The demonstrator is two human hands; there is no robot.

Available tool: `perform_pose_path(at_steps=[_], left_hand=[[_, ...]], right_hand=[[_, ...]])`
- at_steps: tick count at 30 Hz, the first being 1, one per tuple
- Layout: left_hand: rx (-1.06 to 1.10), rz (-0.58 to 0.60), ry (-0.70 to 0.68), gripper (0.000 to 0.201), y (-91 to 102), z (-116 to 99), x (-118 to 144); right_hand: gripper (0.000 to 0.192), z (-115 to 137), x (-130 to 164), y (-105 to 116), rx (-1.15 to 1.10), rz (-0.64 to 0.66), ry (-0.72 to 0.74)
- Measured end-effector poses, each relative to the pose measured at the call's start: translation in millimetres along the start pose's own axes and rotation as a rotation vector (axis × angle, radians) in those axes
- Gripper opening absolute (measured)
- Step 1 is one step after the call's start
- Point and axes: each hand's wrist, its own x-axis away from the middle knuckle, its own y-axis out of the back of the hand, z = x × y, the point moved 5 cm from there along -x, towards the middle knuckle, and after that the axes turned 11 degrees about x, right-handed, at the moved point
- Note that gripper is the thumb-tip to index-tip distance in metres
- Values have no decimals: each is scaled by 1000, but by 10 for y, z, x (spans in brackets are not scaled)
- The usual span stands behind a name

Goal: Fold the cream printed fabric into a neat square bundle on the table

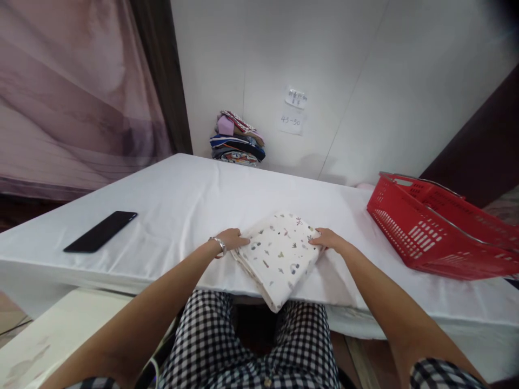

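A folded white cloth with small printed figures lies at the front of the table, turned cornerwise to me. Its near corner hangs a little past the table edge, above my lap. My left hand pinches the cloth's left corner, thumb on top and the other fingers out of sight below. At the opposite corner my right hand grips the cloth the same way, thumb over the upper layer. Several layers show along the cloth's lower left side. What kind of cloth article it is, I cannot tell.
A white-covered table spreads before me. On its left lies a black phone or tablet. At the right stands a red plastic basket. Against the wall is a stack of folded clothes, near a paper sign.
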Motion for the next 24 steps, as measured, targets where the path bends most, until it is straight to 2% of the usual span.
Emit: perform_pose_path(at_steps=[2, 4, 7, 10, 12, 14, 18, 21, 24], left_hand=[[83, -11, 5, 33, 16, 28, 26], [208, 30, 67, 32, -4, 69, 27], [431, 69, 184, 29, -64, 77, -54], [719, -45, 238, 27, -104, 2, -212], [887, -74, 289, 28, -169, -43, -302], [951, -60, 330, 31, -235, -60, -357], [919, -13, 322, 33, -287, -9, -397], [856, -30, 309, 44, -280, 37, -409], [784, -98, 317, 62, -262, 46, -412]], right_hand=[[68, 49, -68, 7, -78, 78, 31], [64, 137, -186, 111, -111, 60, 60], [61, 404, -443, 468, -54, -171, 124], [62, 783, -672, 850, -20, -498, 186], [69, 1014, -758, 917, -11, -625, 197], [66, 1212, -771, 758, 37, -625, 233], [54, 1428, -557, -43, 260, -326, 472], [53, 1321, -314, -458, 322, -215, 565], [49, 1122, -155, -528, 370, -222, 584]])
